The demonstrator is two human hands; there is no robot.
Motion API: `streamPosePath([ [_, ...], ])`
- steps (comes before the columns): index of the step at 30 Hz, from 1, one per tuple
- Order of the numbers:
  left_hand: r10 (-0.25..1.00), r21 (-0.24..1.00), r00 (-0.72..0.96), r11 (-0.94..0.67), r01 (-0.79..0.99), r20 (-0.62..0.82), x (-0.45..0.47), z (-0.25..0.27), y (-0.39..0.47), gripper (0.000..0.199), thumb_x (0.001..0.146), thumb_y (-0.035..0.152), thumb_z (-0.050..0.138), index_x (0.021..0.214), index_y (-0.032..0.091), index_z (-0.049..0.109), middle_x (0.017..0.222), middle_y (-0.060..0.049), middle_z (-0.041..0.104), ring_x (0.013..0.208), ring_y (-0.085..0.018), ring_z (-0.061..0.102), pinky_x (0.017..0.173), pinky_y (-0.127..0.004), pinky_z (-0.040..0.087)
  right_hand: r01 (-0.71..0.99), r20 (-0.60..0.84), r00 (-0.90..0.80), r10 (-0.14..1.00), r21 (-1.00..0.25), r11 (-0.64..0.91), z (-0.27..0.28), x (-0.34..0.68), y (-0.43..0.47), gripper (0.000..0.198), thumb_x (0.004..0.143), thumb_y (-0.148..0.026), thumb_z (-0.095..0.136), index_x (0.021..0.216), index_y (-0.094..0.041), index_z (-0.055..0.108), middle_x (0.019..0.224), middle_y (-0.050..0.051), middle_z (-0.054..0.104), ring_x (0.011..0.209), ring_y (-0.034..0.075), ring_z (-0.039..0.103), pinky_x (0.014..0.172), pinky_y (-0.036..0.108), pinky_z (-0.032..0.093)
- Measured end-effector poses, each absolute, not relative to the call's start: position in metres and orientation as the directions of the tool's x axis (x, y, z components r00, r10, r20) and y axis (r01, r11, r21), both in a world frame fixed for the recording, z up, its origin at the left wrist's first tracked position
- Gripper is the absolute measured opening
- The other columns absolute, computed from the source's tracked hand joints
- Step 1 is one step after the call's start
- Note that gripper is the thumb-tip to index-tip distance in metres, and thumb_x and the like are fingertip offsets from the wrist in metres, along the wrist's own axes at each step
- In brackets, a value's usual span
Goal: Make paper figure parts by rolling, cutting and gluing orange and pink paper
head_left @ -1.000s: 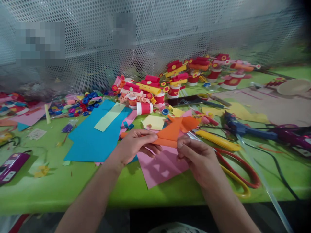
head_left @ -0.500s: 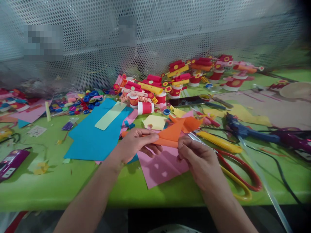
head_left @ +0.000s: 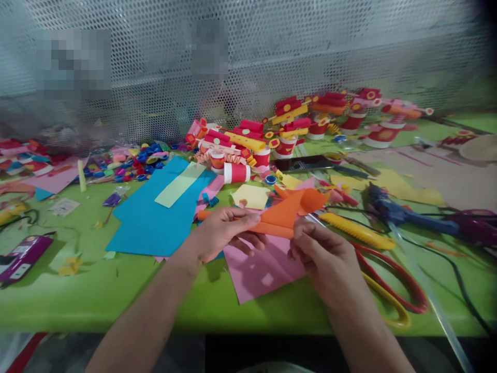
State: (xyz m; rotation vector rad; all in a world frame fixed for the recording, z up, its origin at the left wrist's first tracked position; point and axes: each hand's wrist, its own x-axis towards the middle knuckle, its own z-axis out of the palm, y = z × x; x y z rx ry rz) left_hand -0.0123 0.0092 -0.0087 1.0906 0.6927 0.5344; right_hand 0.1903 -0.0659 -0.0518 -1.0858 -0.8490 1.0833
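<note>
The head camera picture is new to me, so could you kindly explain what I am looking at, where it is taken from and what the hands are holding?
There is no machine here: a person works with two bare hands, and one camera worn on the head looks forward and down at them, so the arms come in from the bottom edge. The left hand and the right hand each pinch one end of a folded orange paper, held just above a pink sheet. All this is on a green table in front of a mesh wall. To the left lies a blue sheet; to the right lie scissors with red and yellow handles, a yellow knife and a blue glue gun. Further back stand rows of red and yellow paper figures.
</note>
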Motion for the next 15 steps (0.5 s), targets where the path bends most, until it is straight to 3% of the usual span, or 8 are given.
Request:
streamPosePath([
  [9, 0.706, 0.922, 0.652, 0.386, -0.03, -0.275, -0.013, -0.005, 0.009, 0.032, 0.09, 0.043, 0.076, 0.101, 0.013, 0.08, 0.087, -0.012, 0.081, 0.07, -0.015, 0.075, 0.06, -0.02, 0.058, -0.358, -0.059, 0.25, 0.966, -0.933, 0.036, -0.05, 0.188, -0.07, 0.014, 0.077, -0.032, 0.085, 0.087, -0.028, 0.076, 0.063, -0.003, 0.068, 0.051, 0.013, 0.061, 0.05, 0.025, 0.05],
  [15, 0.709, 0.912, 0.644, 0.409, -0.043, -0.287, -0.012, -0.008, 0.011, 0.037, 0.087, 0.046, 0.079, 0.102, 0.012, 0.08, 0.088, -0.013, 0.081, 0.069, -0.015, 0.075, 0.058, -0.021, 0.058, -0.409, -0.068, 0.249, 0.966, -0.912, 0.042, -0.042, 0.187, -0.069, 0.013, 0.075, -0.033, 0.083, 0.086, -0.027, 0.078, 0.062, -0.002, 0.066, 0.052, 0.013, 0.06, 0.048, 0.024, 0.049],
])
